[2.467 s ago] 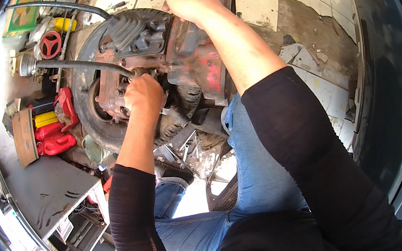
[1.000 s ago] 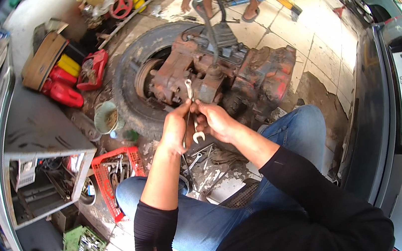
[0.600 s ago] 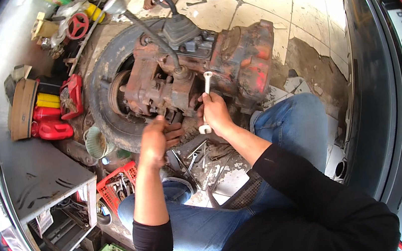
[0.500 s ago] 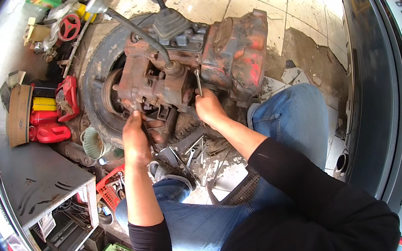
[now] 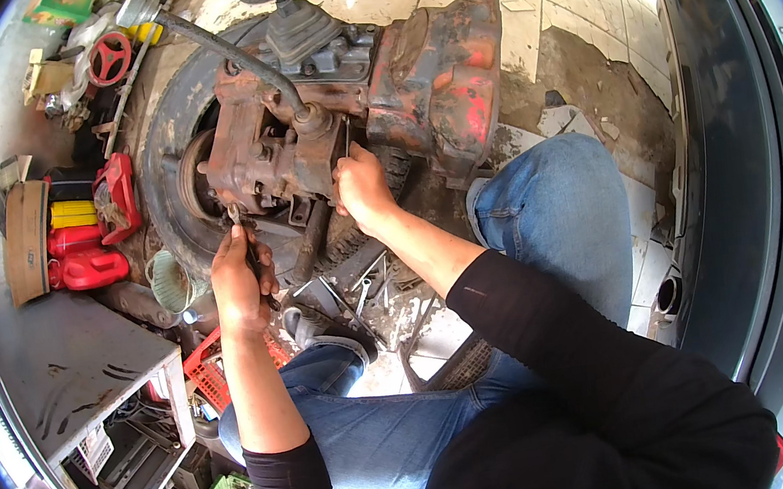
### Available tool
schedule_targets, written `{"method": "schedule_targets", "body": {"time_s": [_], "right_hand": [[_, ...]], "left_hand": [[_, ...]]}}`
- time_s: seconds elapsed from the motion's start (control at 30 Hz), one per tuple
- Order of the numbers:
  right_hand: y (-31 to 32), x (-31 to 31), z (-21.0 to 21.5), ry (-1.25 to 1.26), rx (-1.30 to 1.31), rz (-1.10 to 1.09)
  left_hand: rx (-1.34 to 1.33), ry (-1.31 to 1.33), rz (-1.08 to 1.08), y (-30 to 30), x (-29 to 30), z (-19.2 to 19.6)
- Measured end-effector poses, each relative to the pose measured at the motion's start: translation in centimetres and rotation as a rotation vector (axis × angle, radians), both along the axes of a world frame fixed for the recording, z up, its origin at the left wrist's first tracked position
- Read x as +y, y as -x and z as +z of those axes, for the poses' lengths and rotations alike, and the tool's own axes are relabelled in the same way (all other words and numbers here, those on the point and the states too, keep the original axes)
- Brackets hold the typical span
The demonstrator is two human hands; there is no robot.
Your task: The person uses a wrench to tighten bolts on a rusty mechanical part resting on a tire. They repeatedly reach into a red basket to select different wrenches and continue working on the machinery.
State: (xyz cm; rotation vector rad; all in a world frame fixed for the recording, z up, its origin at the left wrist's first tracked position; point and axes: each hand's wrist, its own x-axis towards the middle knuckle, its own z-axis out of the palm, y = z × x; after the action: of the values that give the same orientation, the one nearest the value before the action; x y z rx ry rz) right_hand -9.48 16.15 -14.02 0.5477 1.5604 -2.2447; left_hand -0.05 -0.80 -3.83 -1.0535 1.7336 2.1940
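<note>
Okay, far left, tyre (image 5: 155,181) lying under part of the gearbox (image 5: 349,98); next, left hand (image 5: 242,280) closed round a wrench (image 5: 234,215), tip up by gearbox's lower left; gearbox just beyond both hands; then right hand (image 5: 364,187) fisted on a slim metal tool (image 5: 348,136), mostly hidden, at gearbox's near side.

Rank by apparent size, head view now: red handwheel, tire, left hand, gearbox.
1. Gearbox and tire: too close to rank, as the gearbox hides much of the tire.
2. Left hand
3. Red handwheel
</note>
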Motion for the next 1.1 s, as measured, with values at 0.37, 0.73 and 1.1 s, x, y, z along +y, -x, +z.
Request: {"method": "schedule_targets", "body": {"time_s": [0.37, 0.73, 1.1], "right_hand": [[-0.9, -0.7, 1.1, 0.253, -0.043, -0.145], [-0.7, 0.4, 1.1, 0.089, -0.082, 0.09], [-0.4, 0.2, 0.7, 0.04, -0.185, 0.306]], "left_hand": [[-0.017, -0.016, 0.01, 0.0, 0.0, 0.4], [-0.011, -0.014, -0.004, 0.0, 0.1, 0.3], [-0.009, -0.023, -0.023, 0.3, 0.9, 0.8]]}}
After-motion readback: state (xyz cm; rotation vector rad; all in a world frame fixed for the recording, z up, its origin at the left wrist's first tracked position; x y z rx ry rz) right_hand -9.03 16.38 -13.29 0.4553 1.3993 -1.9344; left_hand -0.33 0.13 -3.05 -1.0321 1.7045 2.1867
